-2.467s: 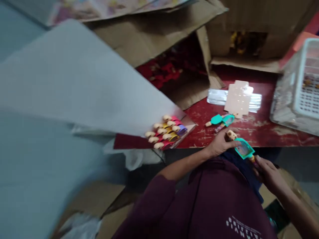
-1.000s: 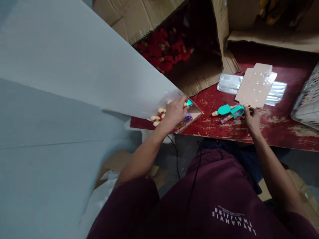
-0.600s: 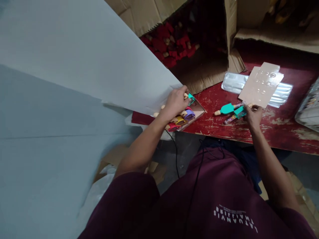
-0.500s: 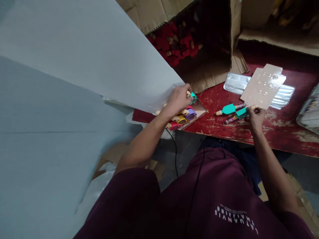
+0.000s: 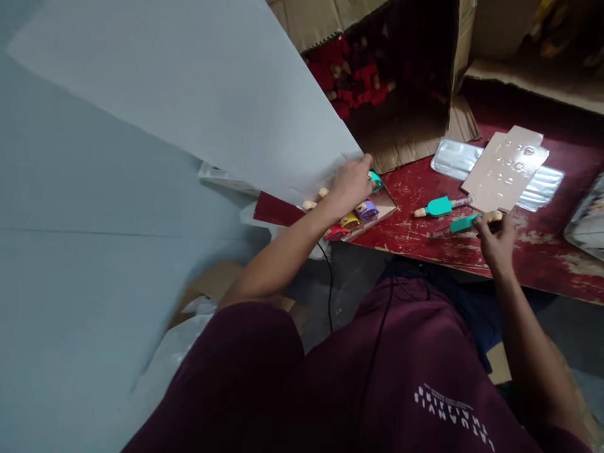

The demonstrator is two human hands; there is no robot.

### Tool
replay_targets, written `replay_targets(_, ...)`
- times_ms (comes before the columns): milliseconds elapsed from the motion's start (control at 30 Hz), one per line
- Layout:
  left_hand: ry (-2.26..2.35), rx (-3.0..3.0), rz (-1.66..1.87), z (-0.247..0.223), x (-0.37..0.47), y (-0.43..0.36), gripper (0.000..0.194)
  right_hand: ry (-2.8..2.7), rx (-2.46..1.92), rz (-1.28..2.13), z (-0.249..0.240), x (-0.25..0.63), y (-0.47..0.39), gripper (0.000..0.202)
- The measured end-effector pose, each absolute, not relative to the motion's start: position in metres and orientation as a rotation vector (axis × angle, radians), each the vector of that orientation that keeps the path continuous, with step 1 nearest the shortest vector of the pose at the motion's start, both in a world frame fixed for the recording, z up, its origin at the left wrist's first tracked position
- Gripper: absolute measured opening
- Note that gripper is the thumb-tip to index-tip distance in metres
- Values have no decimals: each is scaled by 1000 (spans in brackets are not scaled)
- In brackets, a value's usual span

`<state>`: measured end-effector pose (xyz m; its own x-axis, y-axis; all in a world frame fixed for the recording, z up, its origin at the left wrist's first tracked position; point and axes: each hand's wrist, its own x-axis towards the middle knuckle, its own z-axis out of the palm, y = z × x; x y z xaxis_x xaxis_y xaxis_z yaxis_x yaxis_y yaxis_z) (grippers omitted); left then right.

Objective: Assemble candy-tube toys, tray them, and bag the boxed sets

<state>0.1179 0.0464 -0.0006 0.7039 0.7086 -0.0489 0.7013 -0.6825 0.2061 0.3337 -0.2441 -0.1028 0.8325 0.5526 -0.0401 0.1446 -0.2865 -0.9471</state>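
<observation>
My left hand reaches over a shallow box of coloured items with wooden ends; its fingers are bunched at the teal one, and what they hold, if anything, is hidden. Purple, yellow and red items lie below that hand. At the right, my right hand pinches the wooden end of a teal item, its far end low over the red table. Just above lies another teal item with a wooden end and a clear patterned tube.
Tan cards lie across clear plastic packaging on the red table. Behind stands a cardboard box with red pieces. A large pale sheet reaches up to my left hand. Clear packaging sits at the right edge.
The view has shifted, moving the table items slightly right. The teal item in my right hand has turned onto its edge, and that hand has moved a little further right.
</observation>
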Motion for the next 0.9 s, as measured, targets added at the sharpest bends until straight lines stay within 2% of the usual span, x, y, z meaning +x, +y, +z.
replay_targets(167,1173,2751,215,-1,112,43,26,-749,-1991,354,-73,317,-247,41)
replay_targets(433,1154,2727,33,-6,122,53,27,-926,-1937,234,-38,280,-192,41)
replay_targets(533,1104,2736,102,5,114,49,30,-1037,-1872,182,-38,265,-151,38)
replay_targets(700,1050,2724,434,20,77,30,36,-1267,-1784,227,-57,249,-100,32)
replay_targets(900,959,2747,343,3,37,7,47,-1436,-1832,200,-64,242,-85,30)
